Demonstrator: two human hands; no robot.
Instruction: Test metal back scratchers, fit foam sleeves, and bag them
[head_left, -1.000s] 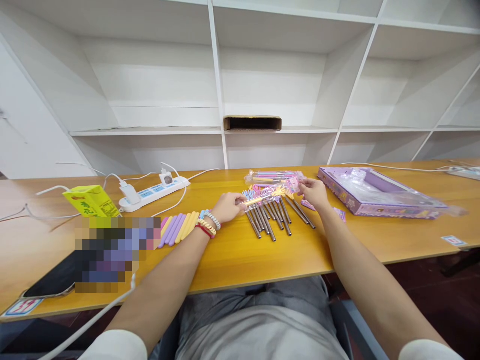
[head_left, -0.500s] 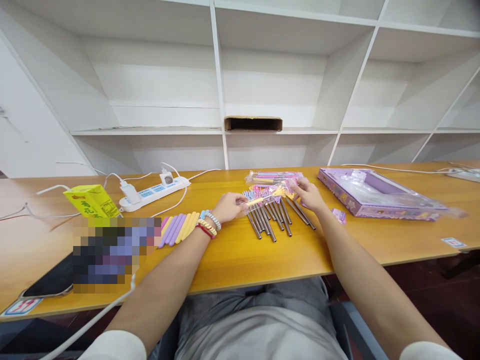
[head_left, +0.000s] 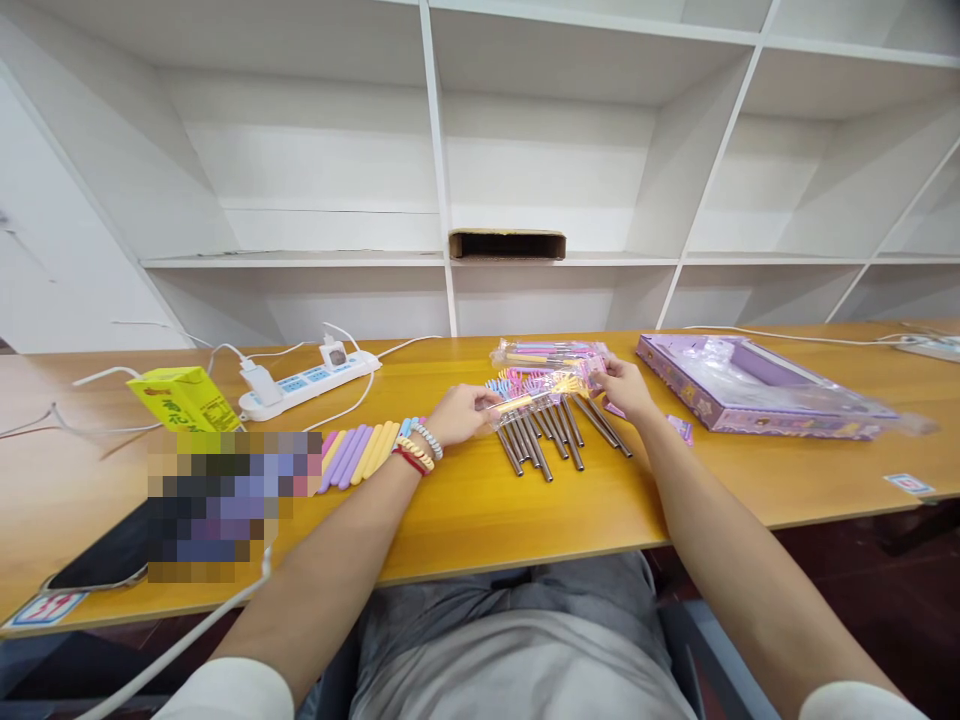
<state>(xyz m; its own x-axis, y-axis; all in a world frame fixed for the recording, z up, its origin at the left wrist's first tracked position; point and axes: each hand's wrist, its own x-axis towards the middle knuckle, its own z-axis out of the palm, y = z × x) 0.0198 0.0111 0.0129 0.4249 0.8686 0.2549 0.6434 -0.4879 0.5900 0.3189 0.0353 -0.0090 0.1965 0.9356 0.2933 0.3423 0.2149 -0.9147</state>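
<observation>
My left hand (head_left: 466, 414) and my right hand (head_left: 626, 388) are both closed on a clear plastic bag (head_left: 538, 397), pinching its two ends. Inside the bag is what looks like a back scratcher, with a yellow handle (head_left: 513, 405) towards my left and a yellow claw head towards my right. Below the bag several metal rods (head_left: 541, 450) with pink, blue and yellow claw heads (head_left: 517, 380) lie side by side, partly covered by it. Just behind it lie more bagged pieces (head_left: 546, 353). Yellow, purple and blue handle sticks (head_left: 360, 457) line up beside my left wrist.
At the right sits a purple open box (head_left: 750, 385) with clear plastic in it. A small pink packet (head_left: 681, 429) lies near my right forearm. Left are a power strip (head_left: 315, 383), a yellow-green carton (head_left: 184, 400) and a dark phone (head_left: 105, 550). White shelves stand behind the table.
My right hand has shifted slightly to the right at its end of the bag, and the bag looks a little more stretched out. My left hand stays nearly in place.
</observation>
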